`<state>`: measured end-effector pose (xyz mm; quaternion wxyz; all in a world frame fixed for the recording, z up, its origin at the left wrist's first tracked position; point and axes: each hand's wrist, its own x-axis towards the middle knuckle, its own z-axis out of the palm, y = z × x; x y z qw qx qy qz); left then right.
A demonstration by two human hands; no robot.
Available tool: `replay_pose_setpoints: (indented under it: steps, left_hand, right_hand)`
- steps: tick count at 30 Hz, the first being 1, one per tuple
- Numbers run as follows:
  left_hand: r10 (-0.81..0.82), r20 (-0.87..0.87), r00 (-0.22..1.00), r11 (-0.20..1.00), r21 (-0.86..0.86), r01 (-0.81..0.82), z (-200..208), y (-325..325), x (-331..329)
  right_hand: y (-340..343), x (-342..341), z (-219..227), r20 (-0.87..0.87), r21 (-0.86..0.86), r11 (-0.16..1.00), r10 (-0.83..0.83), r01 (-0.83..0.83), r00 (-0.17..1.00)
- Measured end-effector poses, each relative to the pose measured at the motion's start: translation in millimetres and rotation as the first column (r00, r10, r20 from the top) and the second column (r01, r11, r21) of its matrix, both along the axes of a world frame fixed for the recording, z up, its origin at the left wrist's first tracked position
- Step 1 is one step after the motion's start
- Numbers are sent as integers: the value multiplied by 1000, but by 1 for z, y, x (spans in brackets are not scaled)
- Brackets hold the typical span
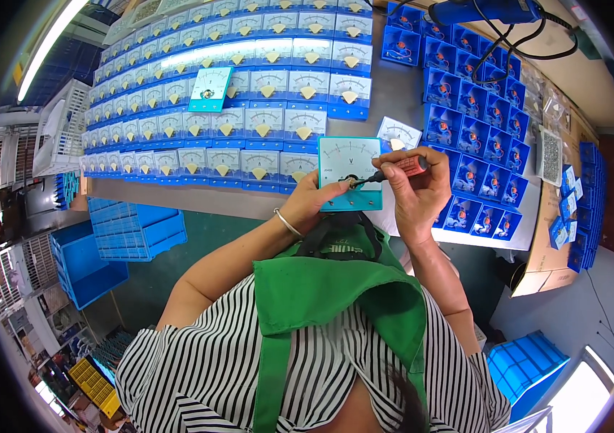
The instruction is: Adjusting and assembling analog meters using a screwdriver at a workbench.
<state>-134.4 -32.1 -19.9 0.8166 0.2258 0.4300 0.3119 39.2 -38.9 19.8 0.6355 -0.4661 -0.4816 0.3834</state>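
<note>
My left hand [307, 200] grips a teal-framed analog panel meter [336, 155] with a white dial, held over the table's near edge. Its thumb presses by the small dark round part at the dial's lower middle. In my right hand [422, 195] is a screwdriver [414, 166] with a red and black handle. The screwdriver's tip reaches that same round part, close to my left thumb. Just behind, a loose white dial meter [399, 134] lies on the table. Another teal meter [210, 89] rests on top of the rows of blue meters [267, 119].
Blue open boxes [471, 137] with wired parts inside stand in rows at the right. A blue power tool [487, 11] with a black cable hangs at the top right. Blue crates [137, 227] sit below left. A clear tray of small parts [550, 155] lies far right.
</note>
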Motion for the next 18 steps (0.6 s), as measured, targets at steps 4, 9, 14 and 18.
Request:
replay_pose_setpoints:
  steps: [4,9,14,18]
  left_hand:
    - [7,8,1000,1000,5,-7,-6,-1,-2]
    - [-75,-52,996,997,-12,75,-5,4,-6]
    - [-115,-104,988,989,83,124,-8,-2,-6]
    - [-195,-256,947,921,284,267,-9,-4,-6]
  right_hand:
    - [-2,0,-1,78,2,999,48,-49,996]
    - [5,5,8,39,-51,986,159,-157,986]
    - [18,11,9,-47,-269,947,170,-176,984]
    - [39,23,1,-125,-501,825,231,-262,965]
